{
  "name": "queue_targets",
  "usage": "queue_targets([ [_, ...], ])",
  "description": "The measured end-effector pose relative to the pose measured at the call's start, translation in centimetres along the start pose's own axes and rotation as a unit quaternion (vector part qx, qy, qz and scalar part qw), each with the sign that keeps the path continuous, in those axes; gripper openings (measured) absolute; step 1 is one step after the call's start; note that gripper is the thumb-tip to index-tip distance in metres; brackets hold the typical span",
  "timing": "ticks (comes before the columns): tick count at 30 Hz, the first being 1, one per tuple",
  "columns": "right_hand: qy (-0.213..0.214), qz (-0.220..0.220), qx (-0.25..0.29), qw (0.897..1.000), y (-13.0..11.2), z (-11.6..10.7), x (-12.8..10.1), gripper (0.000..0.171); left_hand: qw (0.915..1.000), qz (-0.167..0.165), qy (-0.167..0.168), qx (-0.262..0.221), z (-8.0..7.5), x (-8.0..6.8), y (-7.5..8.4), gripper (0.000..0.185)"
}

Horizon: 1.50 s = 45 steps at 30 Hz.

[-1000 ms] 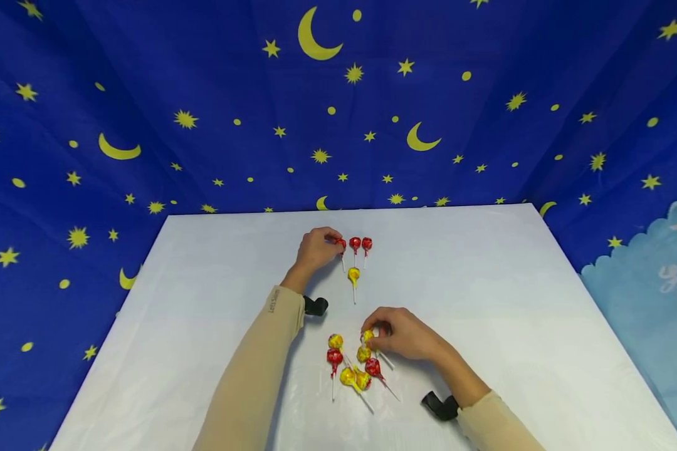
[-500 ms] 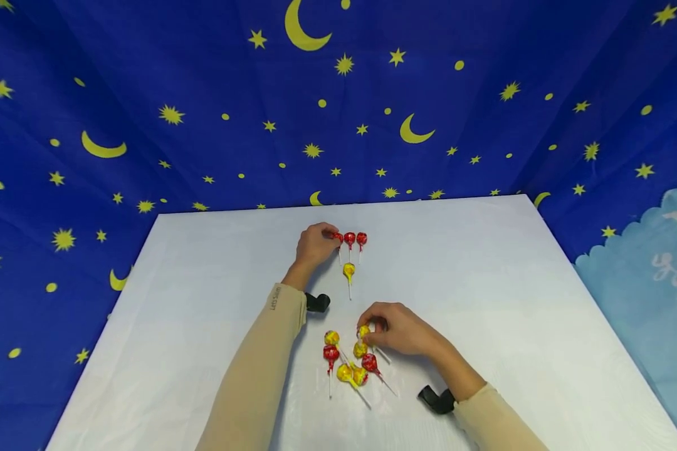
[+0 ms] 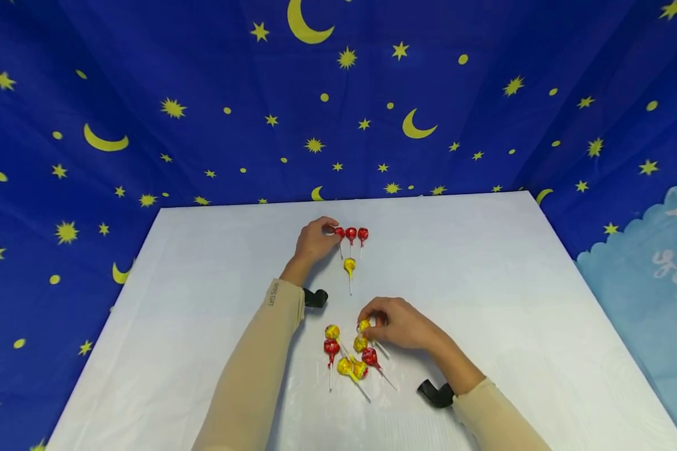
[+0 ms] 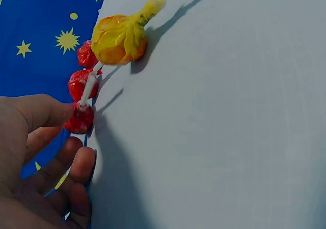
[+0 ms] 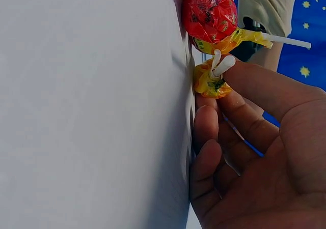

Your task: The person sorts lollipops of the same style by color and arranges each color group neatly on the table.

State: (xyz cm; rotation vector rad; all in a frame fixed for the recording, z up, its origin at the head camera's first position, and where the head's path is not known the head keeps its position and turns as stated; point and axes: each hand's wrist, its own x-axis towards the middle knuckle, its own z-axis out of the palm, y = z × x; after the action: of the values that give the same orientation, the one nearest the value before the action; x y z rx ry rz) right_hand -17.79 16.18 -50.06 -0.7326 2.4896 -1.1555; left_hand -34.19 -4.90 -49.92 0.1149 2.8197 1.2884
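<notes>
Crinkly foil lollipops (image 3: 347, 351) under curled hands (image 3: 397, 324)

At the right of the frame, the right hand (image 5: 254, 152) pinches a yellow lollipop (image 5: 210, 81) just below a red lollipop (image 5: 209, 12) on the white table (image 5: 86, 107).

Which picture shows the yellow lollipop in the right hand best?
The right wrist view: the yellow lollipop fills the frame close up, pinched by the right hand. The head view shows it small; the left wrist view misses it.
</notes>
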Motion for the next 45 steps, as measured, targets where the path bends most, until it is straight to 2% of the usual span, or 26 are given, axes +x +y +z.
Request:
queue_targets([
  [8, -0.001, 0.002, -0.002, 1.000, 0.1, 0.0, 0.1, 0.021, 0.9998, 0.011, 0.005, -0.013, -0.9, -0.5, -0.6, 0.032],
  [15, 0.004, 0.011, -0.002, 1.000, 0.2, 0.2, 0.1, 0.021, 0.9974, -0.005, 0.010, 0.071, -2.2, -2.2, -1.3, 0.032],
  [19, 0.004, 0.011, 0.001, 1.000, 0.2, 0.1, 0.1, 0.022, 0.9968, 0.010, 0.007, 0.079, -2.8, -3.0, -1.6, 0.028],
  [24, 0.001, 0.014, 0.005, 1.000, 0.2, 0.1, 0.1, 0.021, 0.9964, 0.038, -0.022, 0.073, -3.6, -4.3, -1.6, 0.024],
  [30, -0.002, 0.008, 0.009, 1.000, 0.1, 0.1, 0.0, 0.020, 0.9952, 0.049, -0.043, 0.074, -4.3, -6.3, -1.2, 0.025],
  [38, -0.001, 0.008, 0.001, 1.000, 0.1, 0.2, 0.1, 0.019, 0.9912, 0.067, -0.108, 0.036, -4.5, -9.4, -1.2, 0.033],
  [45, 0.003, 0.005, -0.001, 1.000, -0.1, 0.2, 0.1, 0.020, 0.9854, 0.088, -0.138, 0.046, -4.2, -12.7, -1.8, 0.031],
])
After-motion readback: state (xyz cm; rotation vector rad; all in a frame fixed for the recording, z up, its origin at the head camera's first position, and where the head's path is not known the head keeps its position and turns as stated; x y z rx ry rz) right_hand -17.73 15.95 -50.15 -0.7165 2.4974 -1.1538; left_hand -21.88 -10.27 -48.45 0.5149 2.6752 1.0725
